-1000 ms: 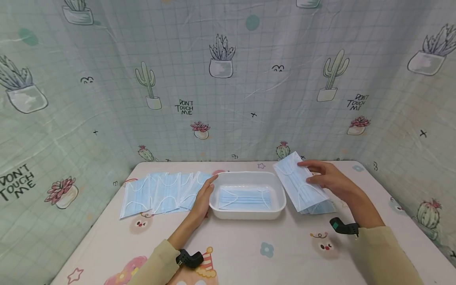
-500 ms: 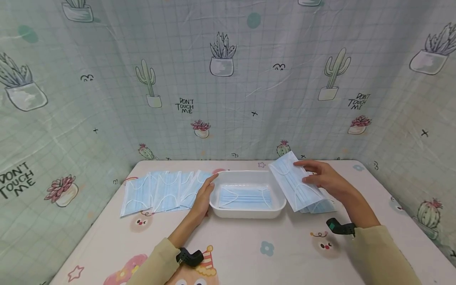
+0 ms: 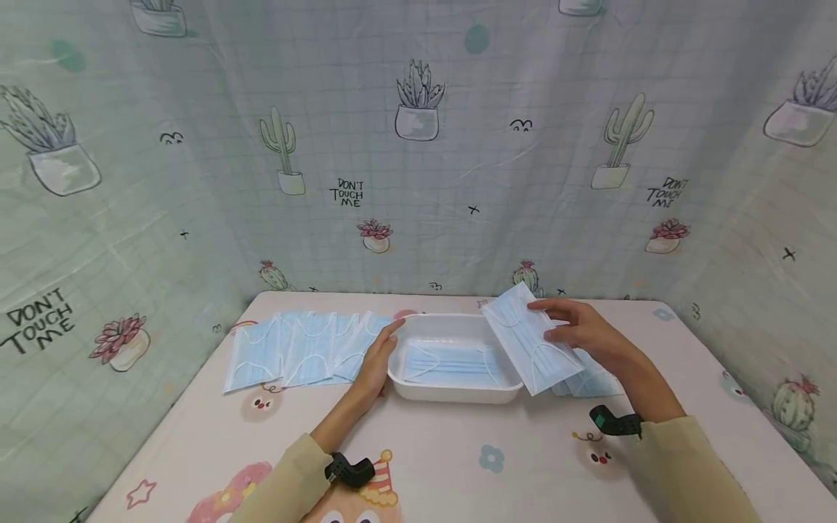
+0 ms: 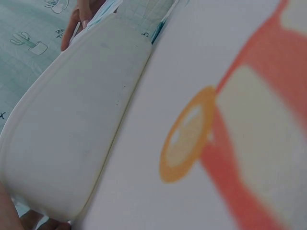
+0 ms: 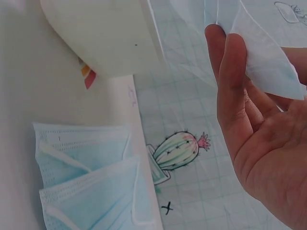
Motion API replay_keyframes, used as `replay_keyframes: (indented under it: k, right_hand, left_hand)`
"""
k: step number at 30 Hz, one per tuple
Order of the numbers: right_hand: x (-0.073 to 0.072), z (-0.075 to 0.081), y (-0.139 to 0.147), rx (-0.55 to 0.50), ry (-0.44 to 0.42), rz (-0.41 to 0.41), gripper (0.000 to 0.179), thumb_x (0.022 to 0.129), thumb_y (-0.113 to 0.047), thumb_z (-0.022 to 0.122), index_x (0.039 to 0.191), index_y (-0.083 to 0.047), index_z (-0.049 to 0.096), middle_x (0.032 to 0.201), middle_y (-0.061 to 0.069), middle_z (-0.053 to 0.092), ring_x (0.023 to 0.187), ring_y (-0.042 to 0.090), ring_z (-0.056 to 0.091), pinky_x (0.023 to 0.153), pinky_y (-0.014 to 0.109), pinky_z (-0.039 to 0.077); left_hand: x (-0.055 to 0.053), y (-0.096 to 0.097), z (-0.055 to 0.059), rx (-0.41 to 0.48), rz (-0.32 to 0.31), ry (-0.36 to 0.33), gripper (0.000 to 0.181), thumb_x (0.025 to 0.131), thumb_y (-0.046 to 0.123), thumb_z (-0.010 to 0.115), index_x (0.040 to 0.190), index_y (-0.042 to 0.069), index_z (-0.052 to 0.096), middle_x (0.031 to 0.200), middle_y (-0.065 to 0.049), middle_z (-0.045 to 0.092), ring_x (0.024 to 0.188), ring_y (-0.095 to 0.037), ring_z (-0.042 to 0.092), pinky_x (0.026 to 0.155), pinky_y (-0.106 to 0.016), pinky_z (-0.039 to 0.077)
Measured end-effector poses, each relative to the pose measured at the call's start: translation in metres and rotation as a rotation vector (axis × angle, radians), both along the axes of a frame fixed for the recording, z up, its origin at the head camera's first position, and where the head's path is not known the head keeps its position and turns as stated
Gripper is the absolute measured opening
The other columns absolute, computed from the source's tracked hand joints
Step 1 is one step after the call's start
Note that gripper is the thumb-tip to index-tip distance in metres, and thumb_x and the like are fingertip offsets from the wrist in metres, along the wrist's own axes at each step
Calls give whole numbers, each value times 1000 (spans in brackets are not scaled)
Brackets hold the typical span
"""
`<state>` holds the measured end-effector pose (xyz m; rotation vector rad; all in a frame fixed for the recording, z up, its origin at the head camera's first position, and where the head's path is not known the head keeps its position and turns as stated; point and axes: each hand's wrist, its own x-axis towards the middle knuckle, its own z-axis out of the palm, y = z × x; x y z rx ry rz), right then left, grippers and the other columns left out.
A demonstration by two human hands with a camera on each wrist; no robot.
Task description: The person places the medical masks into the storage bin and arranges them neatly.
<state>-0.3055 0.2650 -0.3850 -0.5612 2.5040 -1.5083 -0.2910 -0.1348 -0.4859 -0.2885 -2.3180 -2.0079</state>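
In the head view my right hand (image 3: 588, 332) pinches a light-blue face mask (image 3: 530, 338), tilted over the right rim of a white plastic box (image 3: 458, 393). The right wrist view shows the held mask (image 5: 268, 62) between thumb and fingers. Another mask (image 3: 451, 363) lies flat in the box, ear loops on top. My left hand (image 3: 374, 363) holds the box's left side by the rim. Its fingertips (image 4: 53, 224) show below the box wall (image 4: 72, 115) in the left wrist view; the rest of that hand is mostly cut off.
Several overlapping face masks (image 3: 307, 350) lie on the table left of the box. More masks (image 3: 591, 379) lie to its right, partly covered by the held one. A patterned cloth (image 3: 458, 167) hangs behind the pale printed table cover (image 3: 445, 465).
My right hand has moved left with the mask, which now overlaps the box's right rim more. My left hand stays on the box. The head view has shifted slightly.
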Motion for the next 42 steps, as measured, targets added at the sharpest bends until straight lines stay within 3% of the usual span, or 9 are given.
replay_keyframes:
  k: [4, 8, 17, 23, 31, 42]
  right_hand:
    - [0, -1, -4, 6, -3, 2, 56, 94, -4, 66, 148, -6, 53, 166, 20, 34, 152, 50, 27, 112, 69, 38]
    - [-2, 1, -9, 17, 11, 25, 56, 94, -5, 65, 149, -7, 53, 167, 19, 33, 152, 50, 28, 112, 68, 39]
    - [-10, 8, -23, 23, 19, 74, 54, 94, -6, 68, 147, -9, 56, 162, 21, 39, 136, 45, 49, 96, 38, 54]
    - [-17, 14, -34, 24, 10, 115, 52, 93, -4, 67, 144, -9, 59, 156, 23, 46, 127, 40, 54, 88, 31, 55]
    - [-23, 22, -51, 50, -6, 163, 51, 93, -3, 66, 143, -10, 59, 157, 20, 47, 134, 41, 51, 95, 38, 53]
    - [-31, 27, -67, 102, 13, 207, 51, 92, -1, 65, 141, -12, 62, 162, 18, 41, 143, 45, 45, 111, 63, 45]
  left_hand:
    - [-1, 3, -1, -9, -13, -3, 47, 113, 31, 33, 158, 22, 42, 168, -8, 33, 159, -34, 23, 128, -61, 13]
    - [-2, 4, 0, -11, -8, 3, 47, 113, 31, 33, 158, 23, 42, 169, -8, 33, 159, -33, 22, 129, -60, 12]
    - [-2, 3, 1, -5, -6, -4, 47, 113, 30, 33, 158, 24, 42, 169, -8, 32, 160, -34, 21, 128, -60, 12]
    - [-1, 1, 2, -14, 3, -10, 47, 112, 32, 33, 158, 25, 43, 169, -7, 32, 160, -33, 22, 128, -61, 13]
    - [0, 0, 2, 2, 3, -23, 47, 112, 31, 32, 158, 24, 42, 169, -8, 33, 159, -33, 22, 128, -61, 14]
    - [0, 1, 2, -11, 11, -12, 46, 112, 31, 32, 157, 26, 43, 169, -7, 32, 160, -32, 22, 128, -60, 14]
